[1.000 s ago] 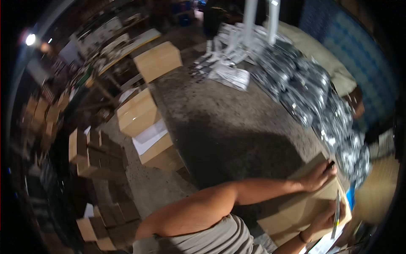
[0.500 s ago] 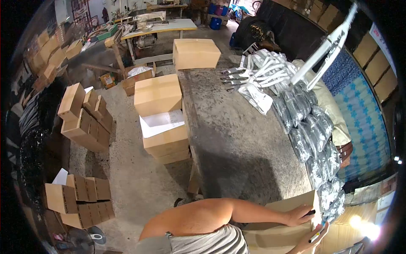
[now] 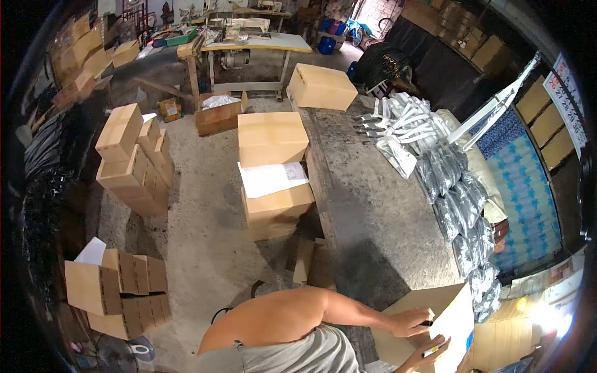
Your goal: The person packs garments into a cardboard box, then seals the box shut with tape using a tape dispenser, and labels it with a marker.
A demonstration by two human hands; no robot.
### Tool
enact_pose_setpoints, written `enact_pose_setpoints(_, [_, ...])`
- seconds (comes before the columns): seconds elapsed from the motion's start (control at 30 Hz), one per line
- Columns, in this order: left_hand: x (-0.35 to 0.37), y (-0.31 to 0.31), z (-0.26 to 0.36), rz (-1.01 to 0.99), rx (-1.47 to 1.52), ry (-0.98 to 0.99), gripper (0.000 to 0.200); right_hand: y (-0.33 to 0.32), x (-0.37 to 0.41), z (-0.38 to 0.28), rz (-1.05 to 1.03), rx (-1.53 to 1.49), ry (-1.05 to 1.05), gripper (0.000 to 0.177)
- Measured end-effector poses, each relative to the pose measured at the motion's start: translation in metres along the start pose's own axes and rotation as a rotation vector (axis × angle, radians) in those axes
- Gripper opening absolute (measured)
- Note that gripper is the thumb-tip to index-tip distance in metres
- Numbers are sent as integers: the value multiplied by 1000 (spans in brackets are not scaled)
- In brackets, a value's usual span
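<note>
A brown cardboard carton lies at the lower right, at the near end of the dark table. My left hand is over it with fingers closed around a small black piece that looks like a marker cap. Just below, my right hand grips a white-barrelled marker, close to the carton's surface. A blue patch shows on the carton's right side. The marker's tip is not clear to see.
Plastic-wrapped black bundles line the table's right edge, with white straps beyond. A closed carton sits at the far end. Stacked cartons with a paper sheet stand left of the table; more stacks stand on the floor.
The view has swung, so the room's things sit further right. Both hands have shifted left across the carton, away from its right edge, still holding the marker and the black piece.
</note>
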State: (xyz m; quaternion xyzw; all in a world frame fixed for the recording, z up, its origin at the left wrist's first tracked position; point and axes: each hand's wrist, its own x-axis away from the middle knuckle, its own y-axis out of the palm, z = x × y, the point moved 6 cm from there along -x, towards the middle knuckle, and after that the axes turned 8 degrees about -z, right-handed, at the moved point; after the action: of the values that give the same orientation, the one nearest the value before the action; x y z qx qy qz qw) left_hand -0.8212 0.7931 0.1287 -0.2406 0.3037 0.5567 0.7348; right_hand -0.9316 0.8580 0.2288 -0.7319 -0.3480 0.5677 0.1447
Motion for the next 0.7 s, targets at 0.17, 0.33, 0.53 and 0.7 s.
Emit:
enact_pose_setpoints(0.17, [75, -50, 59, -281, 43, -256, 38, 29, 19, 47, -86, -96, 70, 38])
enact_pose_setpoints(0.33, [146, -88, 103, -391, -37, -354, 42, 32, 16, 58, -127, -180, 210, 39])
enact_pose_setpoints(0.53, [198, -143, 137, -481, -78, -486, 39, 9, 34, 44, 19, -473, 373, 42])
enact_pose_setpoints(0.7, [228, -207, 147, -492, -42, -523, 38, -4, 85, -16, 87, -231, 114, 42])
